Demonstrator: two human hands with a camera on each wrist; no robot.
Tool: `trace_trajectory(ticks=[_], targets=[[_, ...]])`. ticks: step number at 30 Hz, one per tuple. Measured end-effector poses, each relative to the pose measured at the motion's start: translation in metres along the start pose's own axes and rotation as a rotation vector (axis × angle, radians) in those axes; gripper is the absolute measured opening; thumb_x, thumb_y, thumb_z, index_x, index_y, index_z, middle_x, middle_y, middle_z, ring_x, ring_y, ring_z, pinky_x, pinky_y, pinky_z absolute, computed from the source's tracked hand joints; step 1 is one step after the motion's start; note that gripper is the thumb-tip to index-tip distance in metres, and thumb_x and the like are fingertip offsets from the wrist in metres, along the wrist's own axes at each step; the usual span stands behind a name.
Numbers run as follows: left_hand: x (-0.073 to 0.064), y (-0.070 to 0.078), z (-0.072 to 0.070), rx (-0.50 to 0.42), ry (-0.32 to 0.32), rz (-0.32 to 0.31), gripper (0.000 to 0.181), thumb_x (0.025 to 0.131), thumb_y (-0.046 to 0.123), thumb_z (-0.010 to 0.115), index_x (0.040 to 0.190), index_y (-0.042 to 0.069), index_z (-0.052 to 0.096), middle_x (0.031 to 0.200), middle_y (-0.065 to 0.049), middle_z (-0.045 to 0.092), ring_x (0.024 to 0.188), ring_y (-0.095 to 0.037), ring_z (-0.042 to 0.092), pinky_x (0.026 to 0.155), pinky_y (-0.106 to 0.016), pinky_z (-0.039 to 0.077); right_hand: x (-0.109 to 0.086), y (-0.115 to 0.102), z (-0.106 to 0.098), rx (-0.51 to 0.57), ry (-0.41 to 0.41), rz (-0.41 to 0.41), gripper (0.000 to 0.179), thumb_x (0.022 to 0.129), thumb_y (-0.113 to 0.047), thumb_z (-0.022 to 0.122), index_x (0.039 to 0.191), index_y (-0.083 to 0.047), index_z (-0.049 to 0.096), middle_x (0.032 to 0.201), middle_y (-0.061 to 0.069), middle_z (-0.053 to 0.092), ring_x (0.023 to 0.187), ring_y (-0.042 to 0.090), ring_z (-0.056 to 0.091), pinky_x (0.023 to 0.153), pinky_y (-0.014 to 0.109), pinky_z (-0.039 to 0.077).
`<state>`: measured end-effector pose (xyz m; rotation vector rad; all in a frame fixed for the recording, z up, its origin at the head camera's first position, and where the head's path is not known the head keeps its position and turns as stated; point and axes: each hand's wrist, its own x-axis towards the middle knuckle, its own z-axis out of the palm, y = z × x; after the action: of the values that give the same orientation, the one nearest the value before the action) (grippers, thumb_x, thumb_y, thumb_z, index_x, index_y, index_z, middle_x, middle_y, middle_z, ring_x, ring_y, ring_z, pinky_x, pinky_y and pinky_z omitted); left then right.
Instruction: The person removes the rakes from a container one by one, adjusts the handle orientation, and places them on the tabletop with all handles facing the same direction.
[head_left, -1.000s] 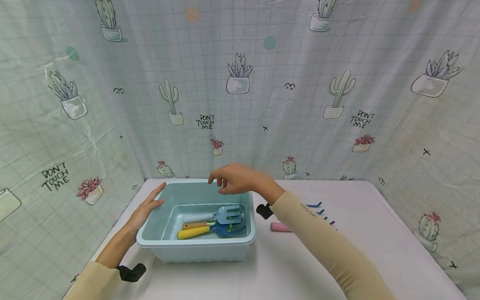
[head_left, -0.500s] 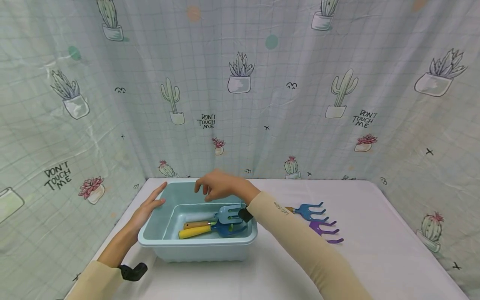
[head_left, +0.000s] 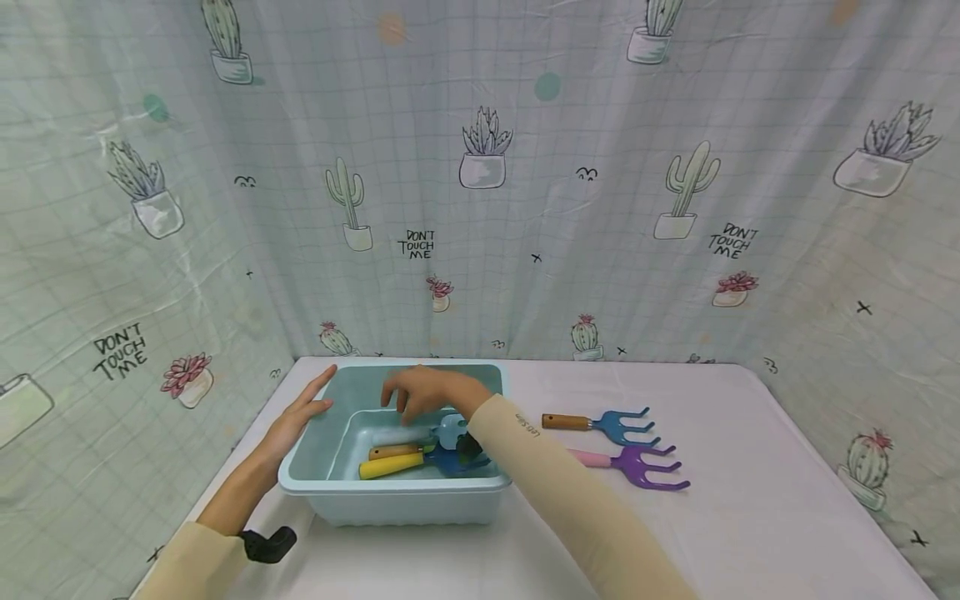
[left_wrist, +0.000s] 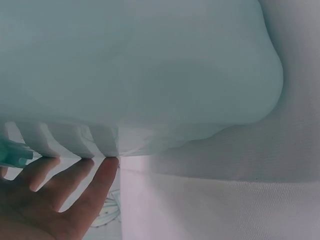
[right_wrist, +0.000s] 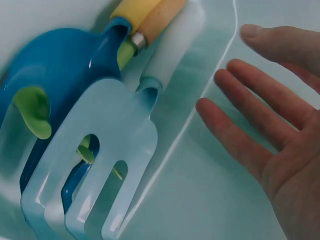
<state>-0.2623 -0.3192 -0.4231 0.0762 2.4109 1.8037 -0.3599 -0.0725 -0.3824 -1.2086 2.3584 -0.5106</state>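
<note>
A pale blue plastic bin stands on the white table. My left hand is at its left side, straight fingertips touching the outside below the rim in the left wrist view. My right hand is inside the bin, fingers spread and holding nothing, close to the tools. Those are a light blue hand fork with a whitish handle, a dark blue hand fork with a yellow handle, and a mostly covered green tool with a wooden handle. My right wrist partly hides them in the head view.
Right of the bin lie a blue hand fork with a wooden handle and a purple hand fork with a pink handle, its end hidden by my right sleeve. A cactus-print curtain encloses the table's back and sides.
My right hand has moved left from the bin's right back rim and lowered into the bin. The two forks on the table are now uncovered. My left hand stays in place.
</note>
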Motion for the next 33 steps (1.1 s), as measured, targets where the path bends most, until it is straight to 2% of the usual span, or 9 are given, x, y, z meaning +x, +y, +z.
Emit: trace_trajectory(ticks=[9,17,22,26,33], targets=[[-0.002,0.000,0.000,-0.008,0.005,-0.003,0.066,0.111,0.028,0.038,0.168,0.030,0.003,0.176,-0.006,-0.006,0.161,-0.043,-0.001,0.124,-0.070,0.014,0.007,0.005,0.009,0.018,-0.017,0.006,0.047,0.094,-0.011,0.074,0.140,-0.013,0.063,0.134,0.012,0.070,0.111,0.016,0.070,0.082,0.023,0.058],[-0.002,0.001,0.002,0.001,0.012,-0.020,0.067,0.111,0.029,0.038,0.167,0.033,0.003,0.176,-0.007,-0.004,0.161,-0.043,0.002,0.124,-0.068,0.017,0.004,0.011,0.010,0.169,-0.022,0.042,0.048,0.094,-0.010,0.075,0.140,-0.012,0.062,0.137,0.015,0.068,0.114,0.018,0.069,0.092,0.039,0.061],[-0.004,-0.001,0.001,-0.004,0.011,-0.029,0.066,0.111,0.029,0.037,0.167,0.034,0.003,0.176,-0.006,-0.005,0.162,-0.043,0.001,0.124,-0.069,0.016,0.004,0.010,0.016,0.142,-0.044,0.064,0.049,0.093,-0.009,0.074,0.141,-0.013,0.062,0.139,0.015,0.066,0.121,0.021,0.067,0.090,0.030,0.059],[-0.005,-0.002,0.001,0.009,0.018,-0.028,0.066,0.111,0.028,0.037,0.167,0.034,0.003,0.176,-0.007,-0.005,0.161,-0.044,0.002,0.124,-0.070,0.016,0.006,0.009,0.020,0.119,-0.055,0.080,0.051,0.092,-0.005,0.075,0.140,-0.013,0.062,0.136,0.015,0.068,0.121,0.024,0.066,0.092,0.032,0.059],[-0.004,-0.001,0.002,0.052,0.025,-0.022,0.065,0.111,0.031,0.035,0.167,0.039,0.002,0.176,-0.007,-0.005,0.160,-0.047,0.006,0.121,-0.071,0.020,0.010,0.011,0.021,0.116,-0.070,0.156,0.059,0.087,0.004,0.077,0.140,-0.019,0.064,0.131,0.011,0.070,0.117,0.021,0.066,0.092,0.033,0.059]])
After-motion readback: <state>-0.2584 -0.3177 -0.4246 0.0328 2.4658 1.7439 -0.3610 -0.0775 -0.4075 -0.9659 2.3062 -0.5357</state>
